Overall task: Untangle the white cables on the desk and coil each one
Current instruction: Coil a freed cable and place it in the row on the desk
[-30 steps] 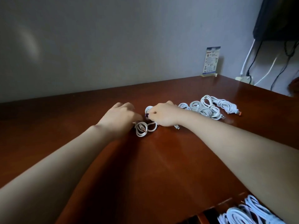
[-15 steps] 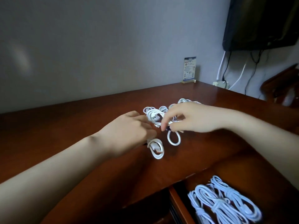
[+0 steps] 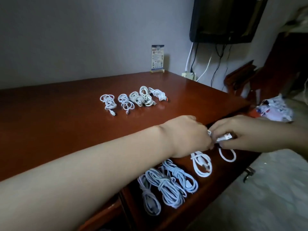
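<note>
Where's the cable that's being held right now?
Head view, lower right: the white cable is held between the left hand and right hand above the open drawer, its loops hanging just right of the coiled cables lying there.

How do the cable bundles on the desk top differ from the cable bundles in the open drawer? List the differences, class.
Shape: the desk bundles are short, scrunched knots; the drawer bundles are long, even loops.
Binding: some desk bundles trail a loose end; the drawer bundles are wrapped round their middles.
Place: the desk bundles lie in a row on the desk; the drawer bundles lie side by side inside the drawer.
Shared: all are white cables.
</note>
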A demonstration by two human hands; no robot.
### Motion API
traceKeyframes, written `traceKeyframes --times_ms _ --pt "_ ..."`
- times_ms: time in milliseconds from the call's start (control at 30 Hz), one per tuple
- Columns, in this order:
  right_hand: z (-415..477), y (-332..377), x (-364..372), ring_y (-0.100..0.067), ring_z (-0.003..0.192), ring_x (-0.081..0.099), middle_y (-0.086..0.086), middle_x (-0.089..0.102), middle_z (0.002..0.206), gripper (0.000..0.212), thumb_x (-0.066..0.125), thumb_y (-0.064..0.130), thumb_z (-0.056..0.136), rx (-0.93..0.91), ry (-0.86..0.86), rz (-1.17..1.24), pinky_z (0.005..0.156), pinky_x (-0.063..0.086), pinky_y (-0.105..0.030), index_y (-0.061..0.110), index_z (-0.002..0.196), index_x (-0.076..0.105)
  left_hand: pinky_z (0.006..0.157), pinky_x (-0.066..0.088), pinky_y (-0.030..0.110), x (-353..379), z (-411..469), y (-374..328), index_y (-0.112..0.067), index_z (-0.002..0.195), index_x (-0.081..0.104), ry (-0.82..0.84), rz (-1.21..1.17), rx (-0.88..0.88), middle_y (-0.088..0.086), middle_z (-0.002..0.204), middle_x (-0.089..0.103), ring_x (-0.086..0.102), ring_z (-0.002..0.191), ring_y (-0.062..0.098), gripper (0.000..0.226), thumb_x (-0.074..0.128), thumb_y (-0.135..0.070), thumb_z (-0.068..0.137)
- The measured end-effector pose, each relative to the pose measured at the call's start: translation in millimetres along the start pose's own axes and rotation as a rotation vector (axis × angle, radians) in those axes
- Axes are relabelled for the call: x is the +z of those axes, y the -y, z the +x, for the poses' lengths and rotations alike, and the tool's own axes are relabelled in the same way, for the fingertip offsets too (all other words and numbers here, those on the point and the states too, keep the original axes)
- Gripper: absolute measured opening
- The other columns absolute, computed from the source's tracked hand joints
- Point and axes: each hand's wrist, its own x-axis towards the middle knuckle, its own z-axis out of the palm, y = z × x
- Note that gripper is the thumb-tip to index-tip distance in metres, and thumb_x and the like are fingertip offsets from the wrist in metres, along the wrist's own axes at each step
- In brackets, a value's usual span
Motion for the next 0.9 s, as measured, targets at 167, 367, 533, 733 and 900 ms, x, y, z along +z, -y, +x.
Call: traceKeyframes --times_ms 167,367,533,733,900 --pt "22.5 -26.7 33.8 -0.022 0.077 0.061 -0.009 0.064 0.084 0.016 0.059 0.017 0.082 0.135 0.019 -0.017 0.073 0.05 -0.042 0.004 0.073 0.06 0.087 0.045 0.033 15.3 29.3 -21.1 -0.011 0.11 0.057 0.123 -0.129 -0.007 0.005 0.117 0.06 0.058 0.107 0.028 0.025 0.041 -0.001 0.094" --pt "35.8 -26.4 56.2 0.003 0.042 0.042 0.019 0.046 0.039 0.046 0.061 0.006 0.083 0.169 0.052 0.128 0.049 0.031 -0.014 0.027 0.049 0.039 0.07 0.043 0.032 35.0 32.9 -18.6 -0.01 0.103 0.06 0.201 -0.404 -0.089 -0.004 0.071 0.039 0.056 0.09 0.027 0.017 0.047 -0.005 0.093" --pt "30.9 -23.3 64.9 0.003 0.054 0.054 0.025 0.061 0.059 0.017 0.055 0.013 0.088 0.13 0.079 0.138 0.054 0.04 -0.016 0.022 0.075 0.049 0.085 0.047 0.035 57.2 29.8 -24.2 -0.021 0.118 0.061 0.25 -0.511 -0.11 0.004 0.113 0.058 0.057 0.105 0.027 0.03 0.051 -0.009 0.092" --pt "40.6 2.6 20.7 -0.005 0.051 0.045 0.006 0.055 0.052 0.024 0.061 0.016 0.084 0.066 -0.306 0.059 0.058 0.039 -0.021 0.022 0.063 0.052 0.091 0.044 0.041 53.0 -12.1 15.0 -0.02 0.111 0.066 -0.151 -0.588 -0.149 0.001 0.111 0.06 0.049 0.111 0.025 0.033 0.06 -0.008 0.081" --pt "87.6 38.7 -6.1 -0.008 0.068 0.062 0.008 0.064 0.062 0.016 0.059 0.021 0.084 -0.018 -0.429 0.038 0.075 0.053 -0.035 0.021 0.069 0.065 0.07 0.054 0.042 69.6 -87.7 60.0 -0.016 0.096 0.068 -0.223 -0.454 -0.301 0.005 0.094 0.066 0.061 0.09 0.03 0.033 0.041 -0.024 0.08"
